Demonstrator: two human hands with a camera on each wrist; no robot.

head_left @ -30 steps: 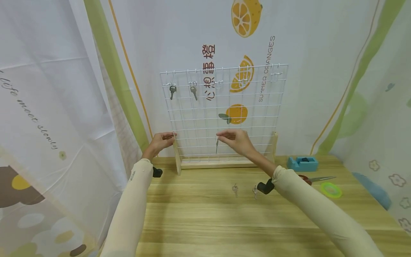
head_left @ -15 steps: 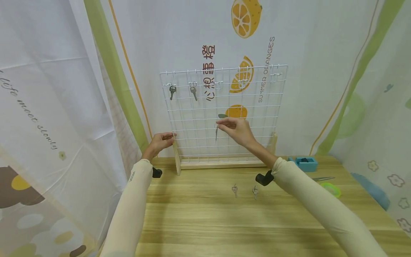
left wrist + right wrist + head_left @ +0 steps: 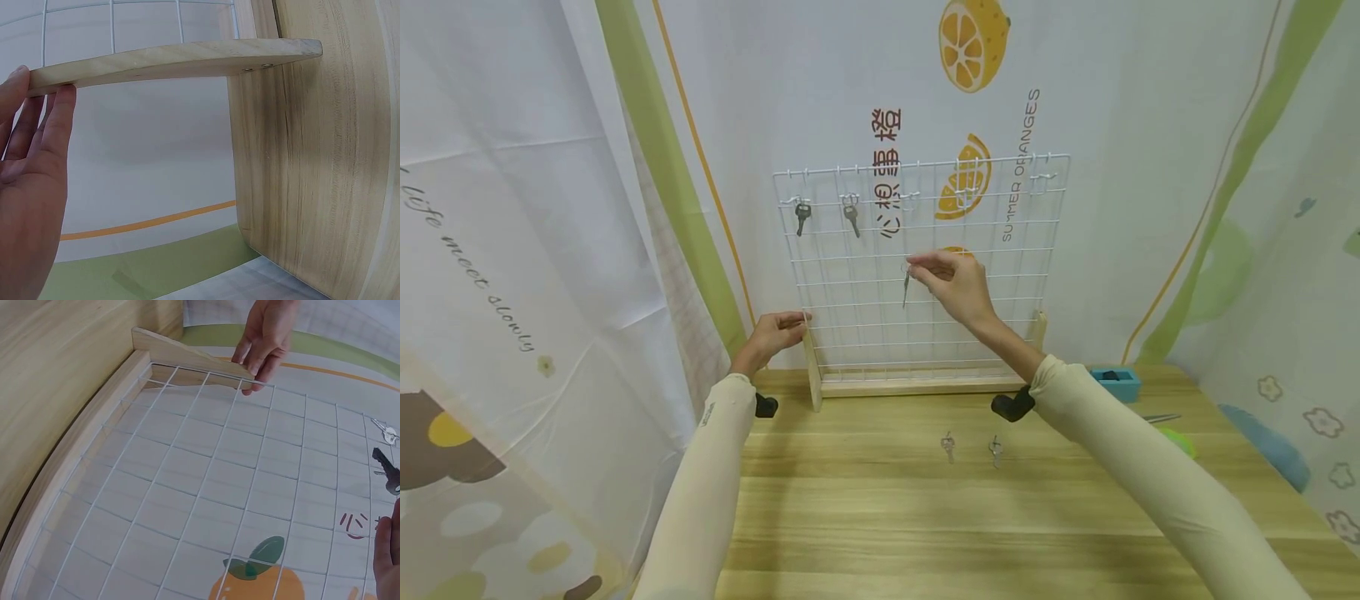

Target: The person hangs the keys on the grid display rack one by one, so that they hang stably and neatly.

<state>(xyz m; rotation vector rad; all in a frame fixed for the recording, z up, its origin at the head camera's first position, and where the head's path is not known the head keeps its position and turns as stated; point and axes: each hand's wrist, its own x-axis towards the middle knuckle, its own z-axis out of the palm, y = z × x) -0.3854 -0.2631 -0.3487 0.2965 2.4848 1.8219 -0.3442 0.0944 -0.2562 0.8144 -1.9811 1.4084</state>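
Note:
My right hand (image 3: 958, 287) pinches a small key (image 3: 906, 289) by its ring, in front of a white wire grid rack with a wooden base (image 3: 917, 387). The key hangs down, apart from the hooks above. In the right wrist view the held key (image 3: 389, 474) looks dark, beside the fingertips. My left hand (image 3: 772, 337) grips the top of the rack's left wooden upright (image 3: 156, 61), thumb on one side and fingers on the other. Two keys hang at the grid's upper left, a dark key (image 3: 802, 218) and a greyer key (image 3: 851, 220).
Farther right on the grid are white hooks (image 3: 1043, 178) without keys. Two keys lie on the wooden table, a left key (image 3: 948, 447) and a right key (image 3: 996, 451). A blue tape dispenser (image 3: 1116, 385), scissors (image 3: 1161, 417) and a green ring (image 3: 1180, 442) are partly behind the right sleeve.
My right hand has risen with the key, from low on the grid to about its middle. The left hand has stayed on the upright.

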